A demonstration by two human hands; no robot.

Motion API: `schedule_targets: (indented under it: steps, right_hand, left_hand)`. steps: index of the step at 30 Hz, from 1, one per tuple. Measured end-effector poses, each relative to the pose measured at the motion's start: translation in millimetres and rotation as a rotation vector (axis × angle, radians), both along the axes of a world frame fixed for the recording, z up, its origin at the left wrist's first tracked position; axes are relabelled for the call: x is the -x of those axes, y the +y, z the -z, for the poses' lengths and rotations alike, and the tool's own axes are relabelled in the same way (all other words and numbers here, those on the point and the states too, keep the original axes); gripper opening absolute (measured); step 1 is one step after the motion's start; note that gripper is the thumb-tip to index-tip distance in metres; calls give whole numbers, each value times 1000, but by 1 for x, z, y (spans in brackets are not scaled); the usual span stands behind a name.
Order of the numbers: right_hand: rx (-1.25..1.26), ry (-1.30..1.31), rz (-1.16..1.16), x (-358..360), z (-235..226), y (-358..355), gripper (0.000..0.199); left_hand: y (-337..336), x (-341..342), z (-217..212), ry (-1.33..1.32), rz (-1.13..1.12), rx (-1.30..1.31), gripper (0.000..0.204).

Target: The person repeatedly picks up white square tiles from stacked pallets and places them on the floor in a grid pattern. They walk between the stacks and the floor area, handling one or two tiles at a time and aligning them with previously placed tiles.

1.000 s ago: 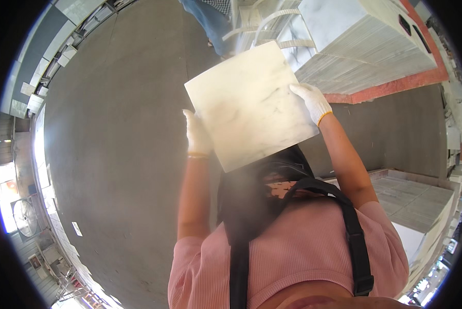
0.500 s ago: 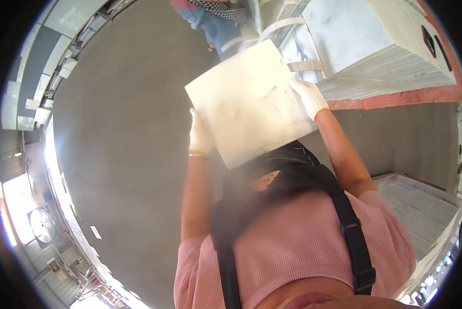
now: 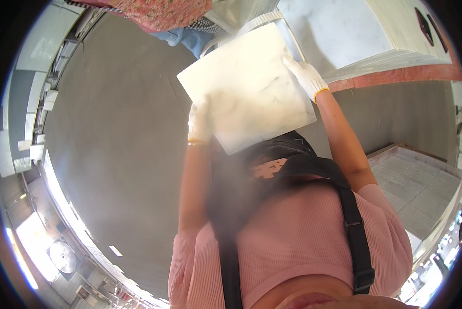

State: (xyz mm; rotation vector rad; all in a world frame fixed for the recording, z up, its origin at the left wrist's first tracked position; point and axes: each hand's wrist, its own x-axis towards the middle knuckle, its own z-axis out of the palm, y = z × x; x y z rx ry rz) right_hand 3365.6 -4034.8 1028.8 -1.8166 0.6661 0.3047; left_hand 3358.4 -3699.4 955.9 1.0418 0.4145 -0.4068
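A square white marble tile (image 3: 251, 85) with faint grey veins is held up in front of me, tilted in the view. My left hand (image 3: 200, 119), in a white knit glove, grips its left edge, with the thumb side lying over the face. On the opposite edge my right hand (image 3: 306, 77), gloved the same way with a yellow cuff band, has its thumb on the face; its other fingers are hidden behind the tile. Just beyond the tile, pale straps (image 3: 264, 20) curve beside a stack of marble slabs (image 3: 339, 36).
Another person in a patterned pink top (image 3: 164, 13) and blue trousers stands at the far side, close to the tile. Red-edged boards (image 3: 390, 77) lie under the slab stack. A shallow crate of grey tiles (image 3: 416, 177) is at right. A fan (image 3: 62, 256) stands lower left.
The tile and both my hands have shifted slightly up in view, and more of my left hand shows over the tile's face. The other person has come closer and further into view.
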Motion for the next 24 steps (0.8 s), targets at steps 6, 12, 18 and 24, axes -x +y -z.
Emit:
schedule_targets:
  steps: [6,12,18,24]
  right_hand:
    - [327,50,-24,-16,16,2,71]
    - [337,86,147,-28,11,15,70]
    - [217,-62,276,-30,22,31,59]
    - [445,-186,-23,-27,-42,77,29]
  left_hand:
    - [-9,-60,1,27,90,31,41]
    - [8,-90,16,-148,351,-63,40]
    - [27,-123,44,-351,506,-180,41]
    - [21,-151,50,126,308,32,62]
